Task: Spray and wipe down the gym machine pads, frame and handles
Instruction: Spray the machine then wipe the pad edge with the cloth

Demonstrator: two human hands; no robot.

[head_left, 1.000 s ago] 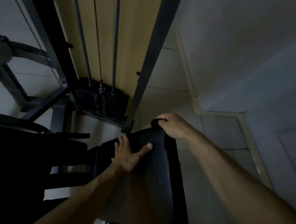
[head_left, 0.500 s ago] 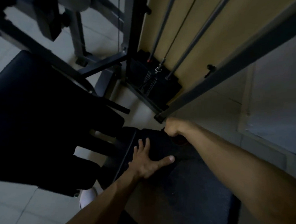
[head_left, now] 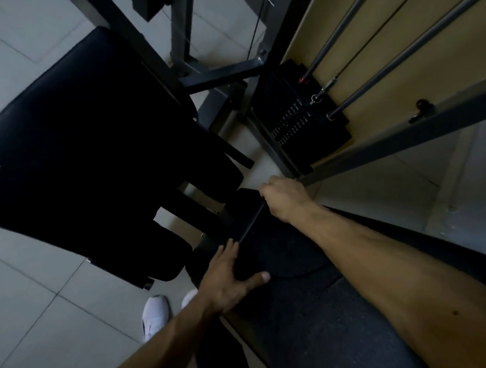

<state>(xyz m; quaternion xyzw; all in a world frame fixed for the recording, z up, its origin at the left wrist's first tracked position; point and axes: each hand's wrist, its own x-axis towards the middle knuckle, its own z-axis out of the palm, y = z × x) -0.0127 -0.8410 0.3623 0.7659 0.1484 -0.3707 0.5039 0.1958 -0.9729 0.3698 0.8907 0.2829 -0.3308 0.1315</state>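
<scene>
Bracing the seat pad (head_left: pixel 332 321), the left grip (head_left: pixel 228 282) presses flat and open while the right grip (head_left: pixel 284 198) curls at its far edge, likely wiping; its contents cannot be told.

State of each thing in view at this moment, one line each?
Left hand: open, fingers spread, flat on the dark textured seat pad.
Right hand: curled at the pad's far end; what it holds is too dark to tell.
Black weight stack: resting at the bottom of its two grey guide rods.

Frame bar (head_left: pixel 405 135) and weight stack (head_left: pixel 298 128) crowd the far end of the seat pad (head_left: pixel 318 336); tiled floor (head_left: pixel 44 327) lies open leftward.
</scene>
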